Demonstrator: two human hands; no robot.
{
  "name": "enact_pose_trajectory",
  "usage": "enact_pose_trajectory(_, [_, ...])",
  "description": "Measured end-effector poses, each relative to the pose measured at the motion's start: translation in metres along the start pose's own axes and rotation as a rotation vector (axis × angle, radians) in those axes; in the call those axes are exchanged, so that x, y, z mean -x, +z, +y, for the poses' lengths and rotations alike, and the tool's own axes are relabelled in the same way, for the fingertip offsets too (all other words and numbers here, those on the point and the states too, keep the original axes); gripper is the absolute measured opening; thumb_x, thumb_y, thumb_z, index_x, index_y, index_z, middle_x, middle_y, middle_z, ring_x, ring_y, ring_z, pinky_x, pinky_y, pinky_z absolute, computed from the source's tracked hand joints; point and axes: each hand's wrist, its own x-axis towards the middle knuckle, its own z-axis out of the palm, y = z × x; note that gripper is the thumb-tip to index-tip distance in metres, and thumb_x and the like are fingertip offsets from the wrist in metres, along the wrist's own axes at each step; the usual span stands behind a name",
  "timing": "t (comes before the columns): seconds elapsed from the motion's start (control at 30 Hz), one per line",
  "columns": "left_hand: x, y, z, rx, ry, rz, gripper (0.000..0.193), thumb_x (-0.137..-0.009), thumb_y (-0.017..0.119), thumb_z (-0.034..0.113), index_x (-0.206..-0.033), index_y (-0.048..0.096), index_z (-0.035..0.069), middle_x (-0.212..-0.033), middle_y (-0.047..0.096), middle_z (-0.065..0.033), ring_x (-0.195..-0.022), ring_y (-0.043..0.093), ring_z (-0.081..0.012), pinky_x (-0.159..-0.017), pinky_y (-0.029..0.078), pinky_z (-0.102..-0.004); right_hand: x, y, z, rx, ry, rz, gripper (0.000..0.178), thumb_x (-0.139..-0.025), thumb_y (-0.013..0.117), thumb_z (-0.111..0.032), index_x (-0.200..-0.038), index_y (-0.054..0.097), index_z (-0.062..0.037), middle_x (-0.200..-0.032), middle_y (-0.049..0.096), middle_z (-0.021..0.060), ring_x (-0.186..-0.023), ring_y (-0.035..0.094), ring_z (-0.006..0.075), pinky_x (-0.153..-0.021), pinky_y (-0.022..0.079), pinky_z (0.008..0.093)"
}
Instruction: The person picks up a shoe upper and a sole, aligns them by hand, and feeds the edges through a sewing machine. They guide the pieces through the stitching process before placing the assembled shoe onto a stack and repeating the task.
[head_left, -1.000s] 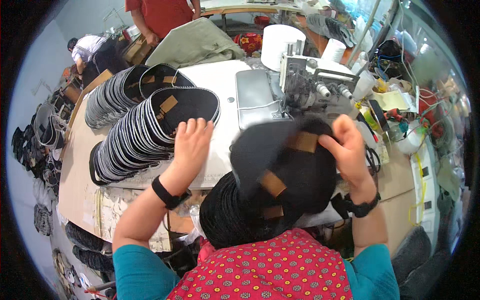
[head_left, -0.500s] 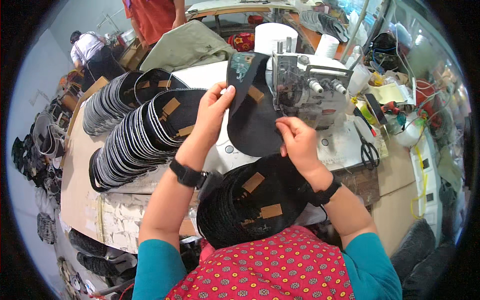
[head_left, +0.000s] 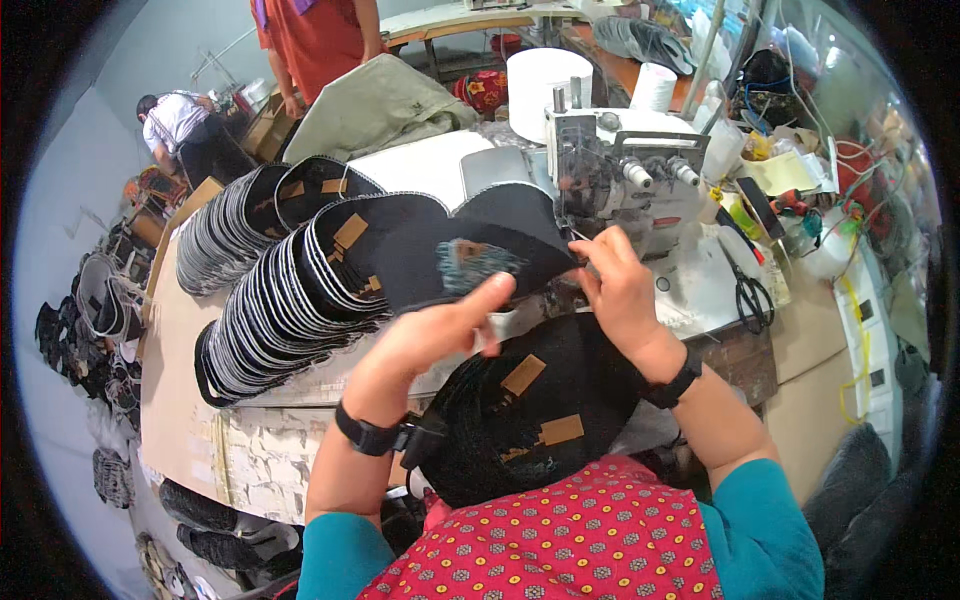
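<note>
A black fabric cap panel point(head_left: 490, 245) with a small teal embroidered patch is held flat in front of the sewing machine point(head_left: 620, 175). My left hand point(head_left: 430, 335) grips its near edge from below. My right hand point(head_left: 620, 285) pinches its right edge next to the machine's needle area. A pile of black panels with tan tags point(head_left: 530, 410) rests on my lap under both hands.
Long rows of stacked black panels with white edges point(head_left: 290, 285) cover the table's left side. Scissors point(head_left: 748, 295) lie right of the machine. White rolls point(head_left: 540, 75) and clutter stand behind. A person in red point(head_left: 315, 40) and a bent-over person point(head_left: 180, 125) are at the back left.
The panel has come down from upright to lying flat at the machine. My left hand dropped from its top edge to its near edge; my right hand moved to the machine side.
</note>
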Motion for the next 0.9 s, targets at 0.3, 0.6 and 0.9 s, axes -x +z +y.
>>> enact_pose_trajectory(0.3, [-0.037,0.004,-0.009,-0.124,0.450,-0.066,0.033,-0.090,0.046,-0.006,-0.120,0.059,0.001,-0.099,0.067,-0.0076,-0.087,0.065,-0.0156,-0.069,0.053,-0.0296,-0.014,-0.029,-0.023,-0.604,0.279,-0.219,0.014,-0.086,0.068,0.004,-0.098,0.061,0.0024,-0.068,0.060,0.0077,-0.047,0.057,0.0115,-0.045,0.042,0.0262])
enact_pose_trajectory(0.6, [-0.057,0.006,0.008,-0.731,1.098,0.778,0.067,-0.061,0.073,-0.006,-0.121,0.046,0.001,-0.111,0.054,-0.0192,-0.112,0.052,-0.0370,-0.095,0.043,-0.0422,-0.014,-0.002,-0.021,-0.263,0.007,-0.061,0.016,-0.083,0.070,0.001,-0.098,0.064,0.0026,-0.079,0.065,0.0185,-0.060,0.062,0.0364,-0.057,0.049,0.0397])
enact_pose_trajectory(0.9, [-0.092,0.017,0.000,0.133,0.739,-0.089,0.046,-0.082,0.065,-0.009,-0.125,0.054,0.006,-0.109,0.065,-0.0076,-0.084,0.064,-0.0136,-0.070,0.054,-0.0292,0.019,-0.009,0.006,-0.788,0.586,-0.166,0.012,-0.088,0.062,0.003,-0.100,0.064,0.0030,-0.083,0.070,0.0140,-0.061,0.065,0.0159,-0.052,0.049,0.0309])
